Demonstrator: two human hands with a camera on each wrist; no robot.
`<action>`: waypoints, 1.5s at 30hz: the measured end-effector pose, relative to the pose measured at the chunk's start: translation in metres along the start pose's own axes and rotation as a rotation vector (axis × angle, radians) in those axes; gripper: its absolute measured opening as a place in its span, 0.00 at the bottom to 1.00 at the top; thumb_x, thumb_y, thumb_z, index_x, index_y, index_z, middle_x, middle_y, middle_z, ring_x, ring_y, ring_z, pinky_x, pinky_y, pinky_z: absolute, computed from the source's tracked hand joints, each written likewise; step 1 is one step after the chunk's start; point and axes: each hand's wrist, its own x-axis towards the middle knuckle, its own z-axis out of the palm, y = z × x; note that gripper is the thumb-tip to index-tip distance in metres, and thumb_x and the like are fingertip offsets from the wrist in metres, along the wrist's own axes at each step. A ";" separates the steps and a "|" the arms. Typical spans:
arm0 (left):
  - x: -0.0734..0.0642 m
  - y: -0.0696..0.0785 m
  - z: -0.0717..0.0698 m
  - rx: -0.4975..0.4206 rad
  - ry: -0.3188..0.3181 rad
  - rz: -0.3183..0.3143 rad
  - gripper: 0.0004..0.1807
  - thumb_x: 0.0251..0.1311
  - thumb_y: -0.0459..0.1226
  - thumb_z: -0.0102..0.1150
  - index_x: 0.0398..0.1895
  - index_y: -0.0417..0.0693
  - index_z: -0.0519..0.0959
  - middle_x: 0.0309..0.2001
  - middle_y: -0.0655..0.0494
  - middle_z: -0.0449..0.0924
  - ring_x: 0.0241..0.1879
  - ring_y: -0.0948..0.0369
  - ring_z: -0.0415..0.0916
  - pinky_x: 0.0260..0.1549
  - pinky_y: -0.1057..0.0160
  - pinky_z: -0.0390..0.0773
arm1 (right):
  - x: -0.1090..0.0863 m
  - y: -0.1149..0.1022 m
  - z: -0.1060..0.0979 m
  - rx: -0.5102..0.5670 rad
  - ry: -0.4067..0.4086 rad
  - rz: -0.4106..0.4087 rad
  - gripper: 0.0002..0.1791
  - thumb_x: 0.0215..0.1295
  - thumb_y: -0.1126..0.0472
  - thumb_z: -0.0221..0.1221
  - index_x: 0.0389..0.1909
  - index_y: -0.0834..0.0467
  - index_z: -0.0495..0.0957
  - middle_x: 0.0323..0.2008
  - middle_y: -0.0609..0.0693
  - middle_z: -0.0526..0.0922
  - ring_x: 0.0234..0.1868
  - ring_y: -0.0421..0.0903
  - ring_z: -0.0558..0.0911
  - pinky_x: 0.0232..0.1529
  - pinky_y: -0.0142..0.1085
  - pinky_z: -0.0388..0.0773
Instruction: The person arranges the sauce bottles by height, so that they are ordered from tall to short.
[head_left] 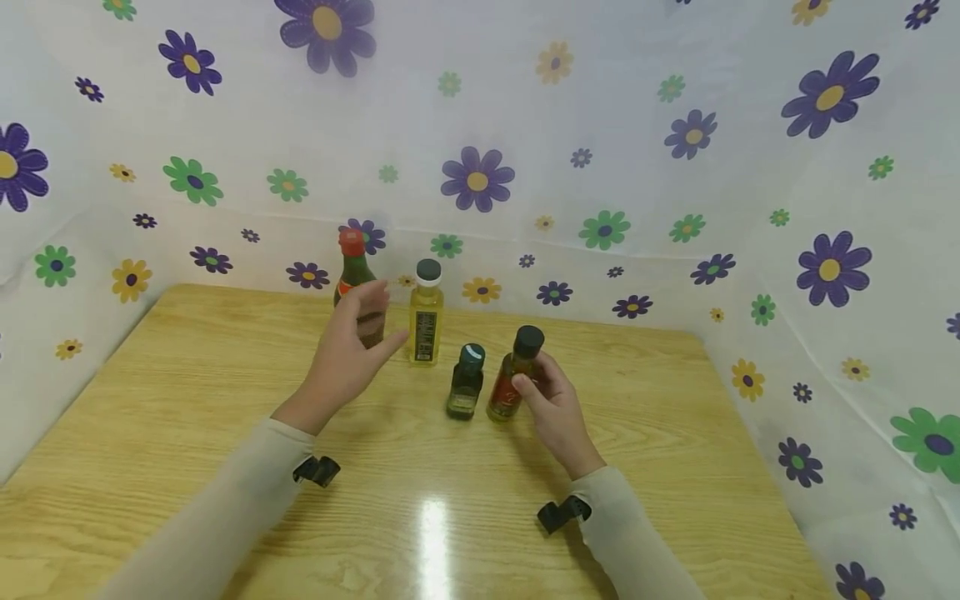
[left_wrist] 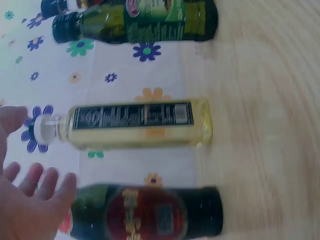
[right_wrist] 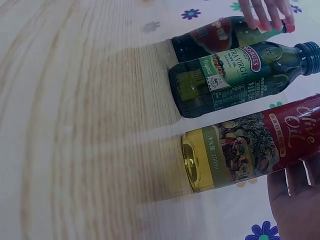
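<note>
My right hand (head_left: 558, 412) grips an olive oil bottle (head_left: 504, 392) with a black cap and a red label, thumb in front and fingers behind. In the right wrist view its label (right_wrist: 245, 145) reads "Olive Oil". Just left of it stands a dark green extra virgin olive oil bottle (head_left: 465, 390). My left hand (head_left: 337, 358) is held up, fingers spread from the thumb, in front of a red-capped dark bottle (head_left: 352, 268) that it partly hides. Beside its thumb stands a bottle of pale yellow oil (head_left: 426, 325) with a dark cap; the left wrist view shows nothing between those fingers (left_wrist: 47, 185).
The bottles stand on a light wooden table (head_left: 405, 500) with a bright reflection near the front. A white flowered cloth (head_left: 600, 150) hangs behind the table and along its sides. Each sleeve carries a small black wrist camera (head_left: 318, 471).
</note>
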 end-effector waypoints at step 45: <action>0.039 -0.043 -0.053 0.066 -0.080 -0.225 0.46 0.67 0.51 0.67 0.81 0.49 0.55 0.73 0.45 0.65 0.75 0.45 0.60 0.73 0.37 0.62 | 0.001 0.002 -0.003 -0.015 0.001 -0.034 0.24 0.76 0.66 0.58 0.70 0.58 0.72 0.61 0.59 0.79 0.61 0.43 0.80 0.62 0.32 0.78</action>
